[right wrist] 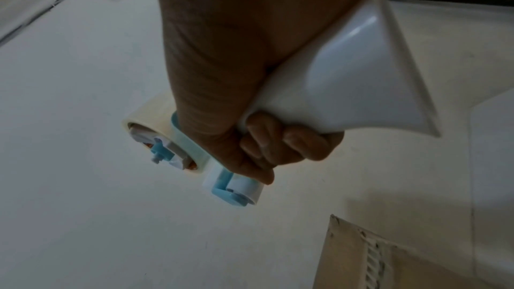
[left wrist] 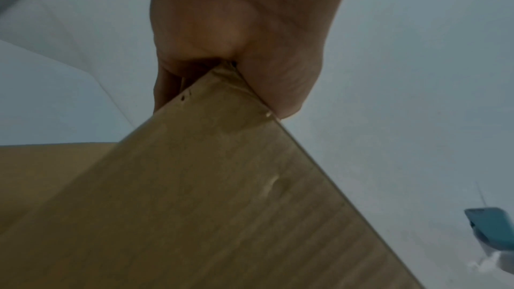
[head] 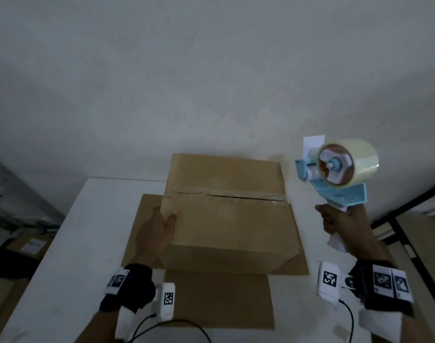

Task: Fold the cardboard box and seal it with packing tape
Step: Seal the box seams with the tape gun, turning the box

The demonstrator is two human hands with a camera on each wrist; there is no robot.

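A brown cardboard box (head: 226, 226) stands on the white table (head: 88, 243), its top flaps folded down and meeting at a seam across the middle. My left hand (head: 162, 226) grips the box's top left corner, thumb on the flap and fingers down the side; the left wrist view shows that corner of the box (left wrist: 222, 206) wedged into the hand (left wrist: 236, 41). My right hand (head: 340, 224) grips the white handle of a blue tape dispenser (head: 342, 174) carrying a roll of clear tape, raised in the air to the right of the box. In the right wrist view its fingers (right wrist: 278, 144) wrap the handle (right wrist: 347, 87).
A flat cardboard sheet (head: 147, 206) lies under the box, and another flat piece (head: 219, 300) lies in front of it near me. A white wall rises just behind the table. Parcels (head: 28, 246) sit on the floor at left; a black frame (head: 404, 233) stands at right.
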